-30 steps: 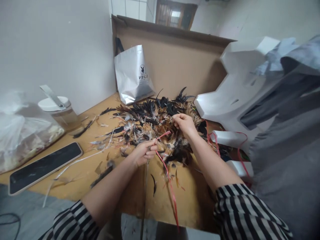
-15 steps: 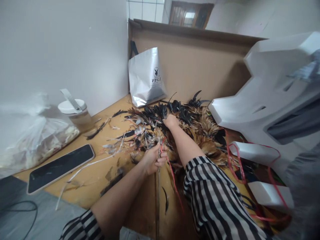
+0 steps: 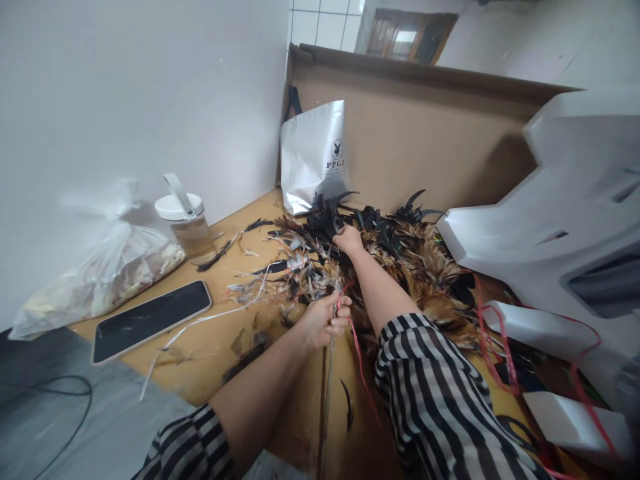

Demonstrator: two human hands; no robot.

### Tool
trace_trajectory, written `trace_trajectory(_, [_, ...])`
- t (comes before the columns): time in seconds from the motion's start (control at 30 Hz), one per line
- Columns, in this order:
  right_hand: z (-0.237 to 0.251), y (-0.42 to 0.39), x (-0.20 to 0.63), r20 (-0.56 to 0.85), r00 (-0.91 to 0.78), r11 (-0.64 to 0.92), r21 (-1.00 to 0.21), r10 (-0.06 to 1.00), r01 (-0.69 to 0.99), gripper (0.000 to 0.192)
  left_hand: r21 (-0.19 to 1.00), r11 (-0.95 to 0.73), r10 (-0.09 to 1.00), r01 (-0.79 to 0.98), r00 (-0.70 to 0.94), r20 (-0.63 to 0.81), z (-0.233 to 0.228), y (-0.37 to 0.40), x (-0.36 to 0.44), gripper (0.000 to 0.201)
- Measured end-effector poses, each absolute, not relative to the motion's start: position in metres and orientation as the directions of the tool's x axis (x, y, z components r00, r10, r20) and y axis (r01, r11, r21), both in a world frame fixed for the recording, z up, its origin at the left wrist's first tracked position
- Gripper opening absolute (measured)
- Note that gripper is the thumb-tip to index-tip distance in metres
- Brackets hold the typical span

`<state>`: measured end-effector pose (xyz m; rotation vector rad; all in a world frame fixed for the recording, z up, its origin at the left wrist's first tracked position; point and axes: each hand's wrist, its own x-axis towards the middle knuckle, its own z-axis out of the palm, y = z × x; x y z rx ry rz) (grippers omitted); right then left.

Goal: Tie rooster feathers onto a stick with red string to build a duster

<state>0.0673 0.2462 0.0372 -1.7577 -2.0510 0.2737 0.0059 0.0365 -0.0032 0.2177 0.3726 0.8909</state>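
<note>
The left hand (image 3: 326, 320) is closed around a thin stick (image 3: 327, 380) and red string (image 3: 361, 357) at the near edge of the feather pile (image 3: 400, 257), while the right hand (image 3: 349, 240) reaches farther in, fingers closed on dark feathers.

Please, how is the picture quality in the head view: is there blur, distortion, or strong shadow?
In the head view the light is soft and even, with only a faint shadow behind the plastic bag. The wide lens bends the cardboard edge and stretches the corners. The pile of feathers and the phone are fairly sharp. The left hand and right hand are slightly soft. The phone screen shows no glare.
</note>
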Motion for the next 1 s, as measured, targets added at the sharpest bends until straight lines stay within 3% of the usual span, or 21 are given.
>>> trace_trajectory(0.27, [0.029,0.233,0.040,0.041,-0.074,0.083,-0.275,0.996,0.958,0.036,0.317,0.621,0.783,-0.717,0.542,-0.306,-0.007,0.037,0.010,0.027])
trace_trajectory(0.5, [0.053,0.244,0.075,0.158,0.103,-0.034,-0.391,0.982,0.920,0.036,0.228,0.667,0.743,-0.710,0.609,-0.277,-0.008,0.035,0.009,0.023])
trace_trajectory(0.7, [0.057,0.256,0.178,0.142,0.421,-0.346,-0.373,0.896,0.861,0.034,0.125,0.657,0.748,-0.744,0.623,-0.228,-0.006,0.037,0.010,0.020])
trace_trajectory(0.87, [0.038,0.253,0.212,0.043,0.472,-0.433,-0.332,0.881,0.838,0.033,0.095,0.581,0.798,-0.809,0.542,-0.263,-0.001,0.040,0.011,0.015])
trace_trajectory(1.0, [0.040,0.248,0.210,0.066,0.463,-0.404,-0.393,0.884,0.826,0.032,0.100,0.539,0.820,-0.836,0.494,-0.288,0.002,0.040,0.009,0.018])
